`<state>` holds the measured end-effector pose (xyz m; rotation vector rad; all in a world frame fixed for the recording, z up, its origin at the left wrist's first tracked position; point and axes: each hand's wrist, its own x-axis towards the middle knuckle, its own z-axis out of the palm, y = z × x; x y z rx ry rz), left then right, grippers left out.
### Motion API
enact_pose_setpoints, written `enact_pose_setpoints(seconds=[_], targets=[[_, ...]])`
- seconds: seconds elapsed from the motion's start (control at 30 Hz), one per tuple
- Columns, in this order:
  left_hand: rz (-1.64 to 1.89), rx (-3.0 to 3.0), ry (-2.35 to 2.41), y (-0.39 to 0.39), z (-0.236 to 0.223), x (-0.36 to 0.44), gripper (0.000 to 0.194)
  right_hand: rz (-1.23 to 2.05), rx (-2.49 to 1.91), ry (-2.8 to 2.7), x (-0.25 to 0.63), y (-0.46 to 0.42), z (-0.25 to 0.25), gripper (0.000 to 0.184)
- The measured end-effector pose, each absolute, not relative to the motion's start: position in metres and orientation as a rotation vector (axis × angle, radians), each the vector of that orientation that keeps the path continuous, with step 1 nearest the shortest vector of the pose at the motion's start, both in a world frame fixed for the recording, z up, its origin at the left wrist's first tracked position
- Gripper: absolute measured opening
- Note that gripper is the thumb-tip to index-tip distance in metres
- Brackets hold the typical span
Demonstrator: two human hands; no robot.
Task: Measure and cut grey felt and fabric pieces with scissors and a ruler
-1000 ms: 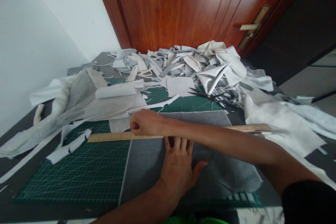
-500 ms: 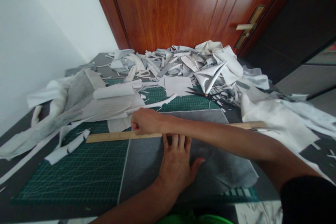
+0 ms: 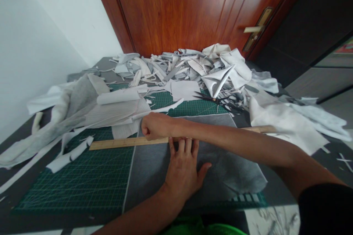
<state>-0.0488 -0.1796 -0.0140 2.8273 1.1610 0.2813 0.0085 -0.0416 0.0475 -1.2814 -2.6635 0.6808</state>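
Observation:
My left hand (image 3: 183,170) lies flat on a grey sheet of fabric (image 3: 154,170), fingers apart. Its fingertips touch the near edge of a long wooden ruler (image 3: 116,143) laid across the sheet. Crossing above it from the right, my right arm ends in my right hand (image 3: 156,126), closed in a fist at the ruler's far edge. Whatever the fist grips is hidden. Under the sheet is a green cutting mat (image 3: 74,187) with grid lines. Part of the ruler is covered by my right forearm.
Black-handled scissors (image 3: 215,99) lie open beyond the sheet. A heap of white and grey scraps (image 3: 176,66) fills the table's back, against a wooden door (image 3: 171,11). More fabric pieces (image 3: 116,112) lie at left, and white cloth (image 3: 284,125) at right.
My right fist has shifted slightly to the right along the ruler. My left hand stays pressed in place, and the view has moved a little.

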Motion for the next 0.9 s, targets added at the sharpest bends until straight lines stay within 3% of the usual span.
enact_pose_setpoints(seconds=[0.9], targets=[[0.273,2.841,1.175,-0.180,-0.013,-0.049,0.074,0.668,-1.245,-2.694,0.030,-0.044,0.048,0.009]])
